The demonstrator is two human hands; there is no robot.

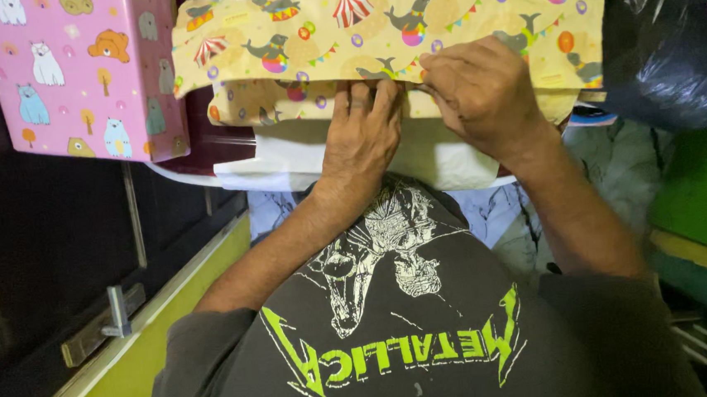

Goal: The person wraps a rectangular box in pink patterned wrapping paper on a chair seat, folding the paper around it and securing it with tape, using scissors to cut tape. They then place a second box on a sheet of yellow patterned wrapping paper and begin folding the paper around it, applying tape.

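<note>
- One pink rectangular box (83, 72) wrapped in paper printed with cartoon bears stands at far left.
- One parcel in yellow circus-print wrapping paper (383, 35) lies far centre, on white paper sheets (284, 158).
- The left hand (363, 131) lies flat, fingers spread, pressing the parcel's near edge.
- The right hand (483, 90) pinches the yellow paper's fold, fingers curled.
- One green panel (705, 190) sits at right.

Dim room; dark cabinet front (50, 244) left; yellow-green ledge (133, 363) below; green surface (705, 190) right.
</note>
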